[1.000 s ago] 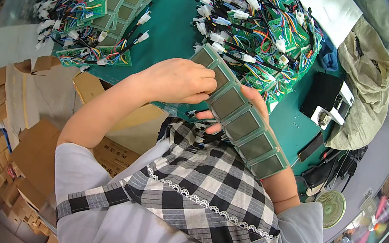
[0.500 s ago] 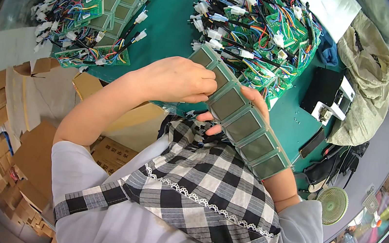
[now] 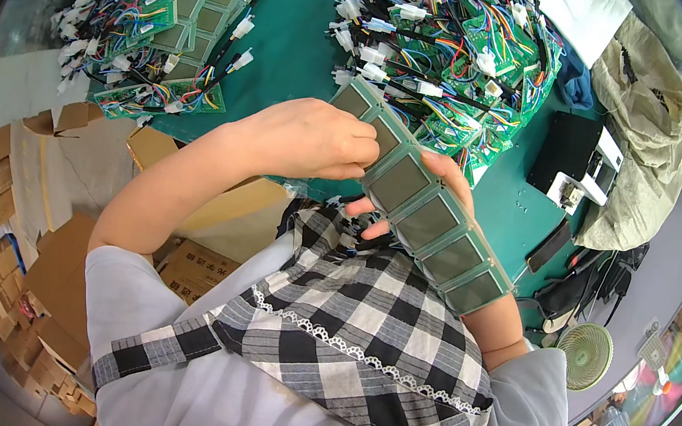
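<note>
Mid-frame — likely edge work on a panel [image 3: 427,221].
Right hand [image 3: 451,178] wraps it; left hand [image 3: 316,137] curls there, hold hidden — next move likely needs it still.

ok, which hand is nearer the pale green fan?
Right. The right hand is left of and above the fan in view; the left hand sits farther left.
</note>
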{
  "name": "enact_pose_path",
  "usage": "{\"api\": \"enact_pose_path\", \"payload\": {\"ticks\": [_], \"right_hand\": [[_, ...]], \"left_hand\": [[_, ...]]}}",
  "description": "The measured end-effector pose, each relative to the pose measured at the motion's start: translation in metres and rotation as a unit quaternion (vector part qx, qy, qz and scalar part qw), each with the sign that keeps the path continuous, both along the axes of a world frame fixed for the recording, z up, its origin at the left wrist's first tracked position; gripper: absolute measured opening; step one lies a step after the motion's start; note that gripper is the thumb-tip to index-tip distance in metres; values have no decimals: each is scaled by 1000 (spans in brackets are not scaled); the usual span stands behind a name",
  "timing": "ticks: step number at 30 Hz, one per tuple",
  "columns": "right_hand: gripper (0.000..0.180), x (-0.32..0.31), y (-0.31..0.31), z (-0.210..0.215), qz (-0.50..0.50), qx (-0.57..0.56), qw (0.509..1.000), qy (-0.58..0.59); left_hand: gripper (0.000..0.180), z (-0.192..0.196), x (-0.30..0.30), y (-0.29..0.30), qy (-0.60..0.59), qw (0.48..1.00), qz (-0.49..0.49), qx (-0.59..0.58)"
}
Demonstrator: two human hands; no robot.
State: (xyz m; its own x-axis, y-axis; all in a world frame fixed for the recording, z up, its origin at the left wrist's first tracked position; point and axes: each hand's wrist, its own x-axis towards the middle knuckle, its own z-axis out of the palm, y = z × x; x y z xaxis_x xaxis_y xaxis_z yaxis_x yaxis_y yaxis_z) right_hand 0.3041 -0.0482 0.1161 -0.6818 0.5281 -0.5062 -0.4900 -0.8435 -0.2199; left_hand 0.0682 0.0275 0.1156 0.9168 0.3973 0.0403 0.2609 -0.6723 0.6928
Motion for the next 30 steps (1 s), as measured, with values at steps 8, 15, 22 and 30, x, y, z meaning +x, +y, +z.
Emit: {"api": "enact_pose_path", "payload": {"ticks": [8,15,22,30], "right_hand": [[65,0,-4,-1,-5,-27,999,-17],[63,4,-6,-2,-19,-23,1000,-10],[61,1,-6,9,-46,-47,998,-19],[62,0,4,12,-6,-6,998,-66]], "left_hand": [[17,0,4,-1,24,1000,-2,6],[18,-8,8,-1,5,1000,7,18],[32,-4,10,-8,-9,998,47,-49],[25,-8,1,-4,16,994,66,-89]]}}
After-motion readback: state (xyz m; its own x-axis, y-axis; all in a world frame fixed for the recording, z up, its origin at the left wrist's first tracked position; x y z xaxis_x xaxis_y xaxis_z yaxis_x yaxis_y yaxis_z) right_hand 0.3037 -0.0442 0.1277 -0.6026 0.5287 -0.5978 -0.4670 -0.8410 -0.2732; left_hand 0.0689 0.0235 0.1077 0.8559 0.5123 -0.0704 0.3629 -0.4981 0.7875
